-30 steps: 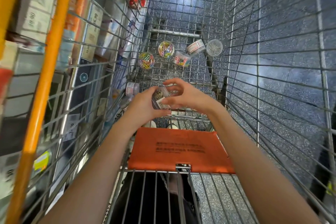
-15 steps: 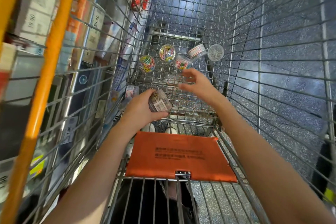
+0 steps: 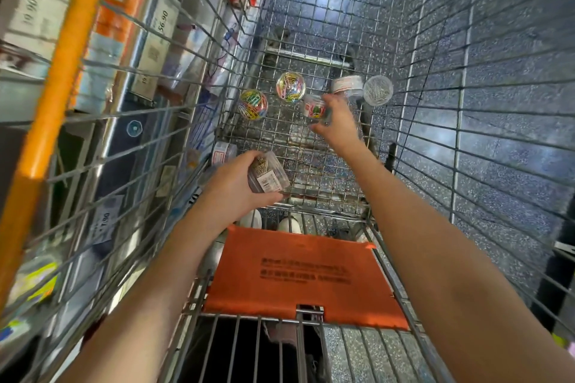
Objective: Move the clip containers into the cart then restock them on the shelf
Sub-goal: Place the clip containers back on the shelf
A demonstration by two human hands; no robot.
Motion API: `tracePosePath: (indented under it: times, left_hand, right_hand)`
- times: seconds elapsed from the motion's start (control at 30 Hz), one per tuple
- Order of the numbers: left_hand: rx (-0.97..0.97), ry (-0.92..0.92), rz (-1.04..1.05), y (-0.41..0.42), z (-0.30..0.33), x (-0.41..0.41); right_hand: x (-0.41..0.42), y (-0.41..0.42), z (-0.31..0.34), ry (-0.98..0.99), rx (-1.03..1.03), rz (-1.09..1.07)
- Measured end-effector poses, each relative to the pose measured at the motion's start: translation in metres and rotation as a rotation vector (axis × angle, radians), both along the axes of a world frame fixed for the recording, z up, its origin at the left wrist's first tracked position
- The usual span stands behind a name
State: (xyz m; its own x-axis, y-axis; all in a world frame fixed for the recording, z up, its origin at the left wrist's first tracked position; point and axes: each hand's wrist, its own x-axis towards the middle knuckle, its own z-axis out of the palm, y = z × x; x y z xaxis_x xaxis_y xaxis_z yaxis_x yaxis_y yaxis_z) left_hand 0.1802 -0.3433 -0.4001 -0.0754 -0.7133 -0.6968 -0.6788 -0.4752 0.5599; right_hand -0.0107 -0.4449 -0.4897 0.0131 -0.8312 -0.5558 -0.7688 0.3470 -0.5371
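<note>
Left hand (image 3: pixel 230 193) gripping clip container (image 3: pixel 268 176), right hand (image 3: pixel 337 121) reaching among containers, grip unclear, inside cart (image 3: pixel 311 40)

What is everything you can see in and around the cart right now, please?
Clip containers: six on the cart floor, clear; two show mixed-colour clips, one silver clips, one lies near the left wall.
Gold-clip container: one, clear, held above the floor.
Cart: one, silver wire, orange rail.
Seat flap: one, orange, near end.
Shelf goods: several boxes with price tags, left, blurred.
Left hand: grips the gold-clip container.
Right hand: fingers at a mixed-colour container; grasp unclear.
</note>
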Motion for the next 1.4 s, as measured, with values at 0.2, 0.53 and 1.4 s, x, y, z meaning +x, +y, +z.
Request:
tracePosePath:
  times: [0.2, 0.53, 1.4]
  left_hand:
    - [0.007, -0.032, -0.025, 0.002, -0.002, 0.000]
    - [0.001, -0.012, -0.030, 0.001, 0.001, -0.002]
    - [-0.199, 0.023, -0.041, -0.013, 0.138, -0.003]
  right_hand:
    - [-0.001, -0.009, -0.010, 0.024, -0.036, 0.005]
    - [-0.001, 0.011, 0.001, 0.013, -0.066, -0.031]
    - [0.010, 0.071, 0.242, -0.365, -0.138, -0.096]
